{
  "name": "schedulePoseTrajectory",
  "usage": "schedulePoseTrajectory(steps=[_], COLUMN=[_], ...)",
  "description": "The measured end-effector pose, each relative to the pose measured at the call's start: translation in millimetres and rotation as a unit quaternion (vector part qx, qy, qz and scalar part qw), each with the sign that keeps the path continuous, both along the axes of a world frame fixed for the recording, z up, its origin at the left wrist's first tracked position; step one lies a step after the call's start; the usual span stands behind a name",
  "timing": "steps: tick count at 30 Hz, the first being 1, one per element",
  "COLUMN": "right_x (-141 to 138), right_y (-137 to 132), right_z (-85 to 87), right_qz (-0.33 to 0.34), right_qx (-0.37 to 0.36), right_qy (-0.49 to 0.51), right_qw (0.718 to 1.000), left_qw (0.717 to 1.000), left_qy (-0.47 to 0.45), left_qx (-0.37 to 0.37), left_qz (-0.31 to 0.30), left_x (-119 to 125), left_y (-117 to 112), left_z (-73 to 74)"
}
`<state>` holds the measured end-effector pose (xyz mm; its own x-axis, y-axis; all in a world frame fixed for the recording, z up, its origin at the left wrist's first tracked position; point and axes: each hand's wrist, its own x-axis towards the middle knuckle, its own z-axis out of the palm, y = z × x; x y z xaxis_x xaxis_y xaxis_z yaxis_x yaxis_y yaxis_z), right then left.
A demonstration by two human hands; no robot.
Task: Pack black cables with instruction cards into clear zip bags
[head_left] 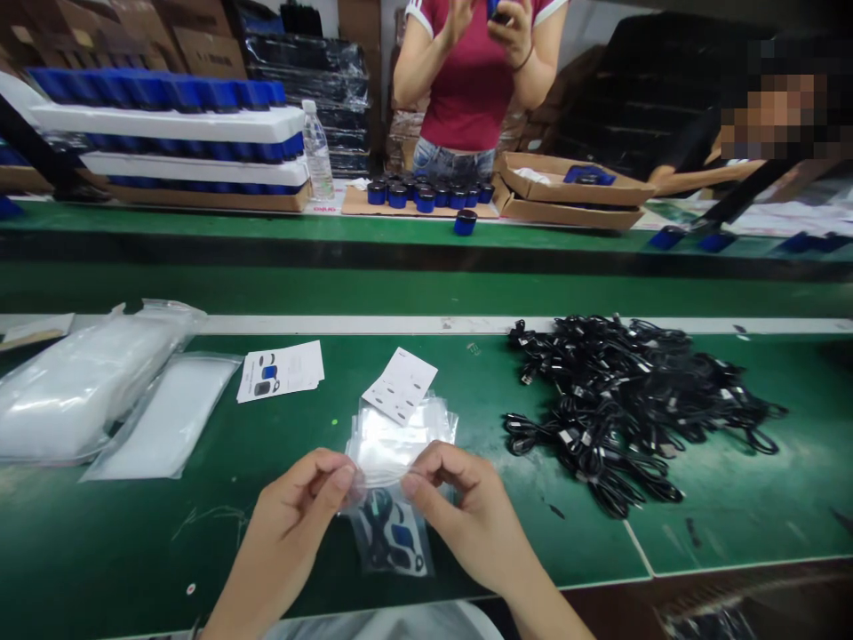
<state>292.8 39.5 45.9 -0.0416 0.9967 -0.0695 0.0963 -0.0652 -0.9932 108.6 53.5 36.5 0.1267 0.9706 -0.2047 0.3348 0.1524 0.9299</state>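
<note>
Between my two hands is a clear plastic bag [393, 538] that holds a printed leaflet and a coiled black cable. My left hand [303, 511] pinches the left end of the bag's upper edge between thumb and forefinger. At the right end of that same edge, my right hand [459, 502] pinches likewise. Just beyond my fingers lies a stack of clear bags [400, 436]. A white leaflet [401, 384] rests tilted on top of the stack. A small pile of printed leaflets [280, 371] lies farther left.
Black coiled cables [626, 391] form a heap on the right. Packs of clear bags [73, 382] lie on the left. Beyond a raised green ledge stand blue-and-black jars [425, 198], trays of blue items [200, 124], a water bottle [318, 156] and a cardboard tray [573, 213]. Two co-workers are opposite.
</note>
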Motion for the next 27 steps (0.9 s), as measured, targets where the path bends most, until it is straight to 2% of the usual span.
schedulePoseTrajectory(steps=[3, 7, 11, 16, 20, 27], right_x=[2, 4, 5, 4, 3, -1], right_y=[1, 0, -1, -2, -2, -2], right_z=[-0.3, -0.7, -0.9, -2.9, -4.6, -6.5], right_qz=[-0.002, -0.002, -0.003, 0.001, 0.019, 0.010], right_qx=[0.010, 0.010, 0.014, 0.018, 0.020, 0.008], right_qy=[-0.004, -0.016, -0.030, -0.041, -0.049, -0.008], right_qw=[1.000, 1.000, 0.999, 0.999, 0.998, 1.000], left_qw=[0.999, 0.999, 0.996, 0.987, 0.987, 0.992], left_qy=[-0.016, -0.003, 0.036, 0.101, 0.093, 0.056], left_qx=[-0.016, -0.002, 0.046, 0.126, 0.127, 0.105], left_qz=[-0.022, -0.046, -0.061, -0.024, -0.031, -0.052], left_x=[-2, -4, -4, 1, 3, 6], left_y=[3, 4, 3, -1, -4, -3], left_z=[0.0, 1.4, 1.1, 0.5, 2.1, -1.2])
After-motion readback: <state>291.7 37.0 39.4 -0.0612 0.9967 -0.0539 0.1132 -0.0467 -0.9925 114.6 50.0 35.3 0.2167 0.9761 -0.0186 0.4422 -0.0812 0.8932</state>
